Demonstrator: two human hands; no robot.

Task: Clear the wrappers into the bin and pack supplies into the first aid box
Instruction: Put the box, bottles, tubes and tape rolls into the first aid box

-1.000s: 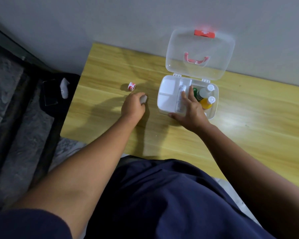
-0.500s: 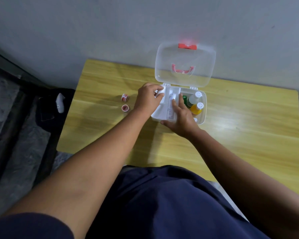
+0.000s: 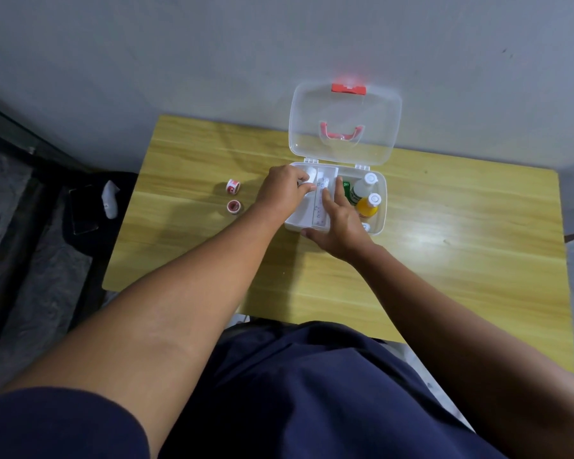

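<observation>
Pinched in the fingers of the left hand (image 3: 284,193) is a small white roll (image 3: 309,180), held over the far-left compartment of the first aid box (image 3: 380,220); whether it already touches the tray floor is hard to tell from this angle. The right hand (image 3: 340,226) lies flat and spread over the box's near edge, fingers resting on a long white printed packet (image 3: 320,207) in the middle compartment, gripping nothing.

The wooden table (image 3: 444,276) stands against a grey wall. On it the box sits at the far side, its clear lid (image 3: 345,124) propped upright with a red latch (image 3: 348,89) on top. In the right compartment lie a white-capped bottle (image 3: 363,188) and an orange bottle (image 3: 369,207), side by side. Left of the box, well apart from it, two small red-and-white tape rolls (image 3: 234,187) sit close together on the tabletop.
</observation>
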